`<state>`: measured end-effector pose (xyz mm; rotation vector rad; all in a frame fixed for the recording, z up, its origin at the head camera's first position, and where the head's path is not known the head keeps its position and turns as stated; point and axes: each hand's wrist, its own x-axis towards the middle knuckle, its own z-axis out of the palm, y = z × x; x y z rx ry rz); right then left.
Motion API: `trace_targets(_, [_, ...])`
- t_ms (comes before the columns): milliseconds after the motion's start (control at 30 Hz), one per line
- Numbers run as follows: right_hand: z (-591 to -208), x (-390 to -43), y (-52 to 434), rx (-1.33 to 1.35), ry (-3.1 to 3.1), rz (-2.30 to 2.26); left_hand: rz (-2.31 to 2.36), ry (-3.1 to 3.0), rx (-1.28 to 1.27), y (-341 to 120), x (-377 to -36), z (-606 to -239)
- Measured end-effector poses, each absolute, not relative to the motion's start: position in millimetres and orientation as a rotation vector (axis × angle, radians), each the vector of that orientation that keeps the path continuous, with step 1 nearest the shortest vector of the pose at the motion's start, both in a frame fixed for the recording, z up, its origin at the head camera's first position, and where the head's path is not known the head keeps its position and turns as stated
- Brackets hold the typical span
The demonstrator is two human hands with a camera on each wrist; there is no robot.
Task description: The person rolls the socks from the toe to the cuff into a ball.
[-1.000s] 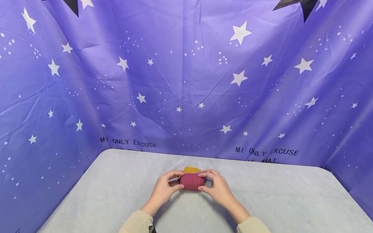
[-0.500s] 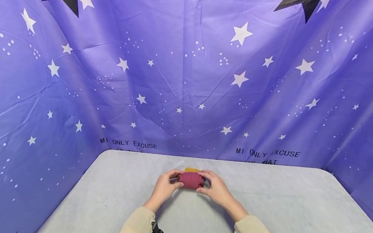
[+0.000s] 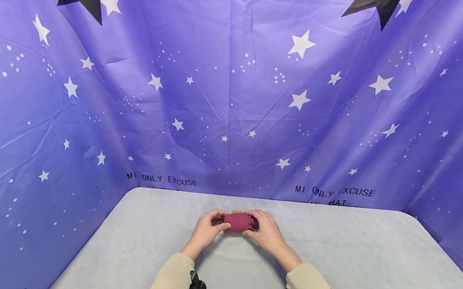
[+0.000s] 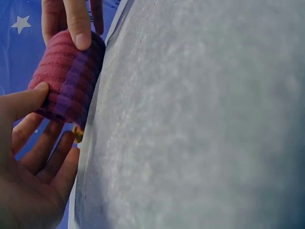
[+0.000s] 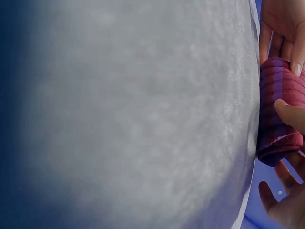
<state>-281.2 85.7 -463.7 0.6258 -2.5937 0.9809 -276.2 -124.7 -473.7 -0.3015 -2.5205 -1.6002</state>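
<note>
Both hands, left (image 3: pixel 205 231) and right (image 3: pixel 267 233), pinch a maroon roll (image 3: pixel 238 222) mid-table (image 3: pixel 127 244). Left wrist view: thumb (image 4: pixel 26 100) and fingers grip the roll (image 4: pixel 66 81) against the table (image 4: pixel 200 119). Right wrist view: the roll (image 5: pixel 279 119) touches the table's (image 5: pixel 143 114) edge.

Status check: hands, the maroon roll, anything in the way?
Left hand and right hand both grip the maroon fabric roll, one at each end. Roll sits on the grey table. Nothing obstructing.
</note>
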Motion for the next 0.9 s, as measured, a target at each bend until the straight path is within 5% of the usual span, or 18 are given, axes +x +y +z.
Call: trace_targets(900, [-456.7, -256.2, 102.7, 0.794, -2.629, 1.048, -1.876, -2.649, -0.459, -141.2, -258.1, -466.8])
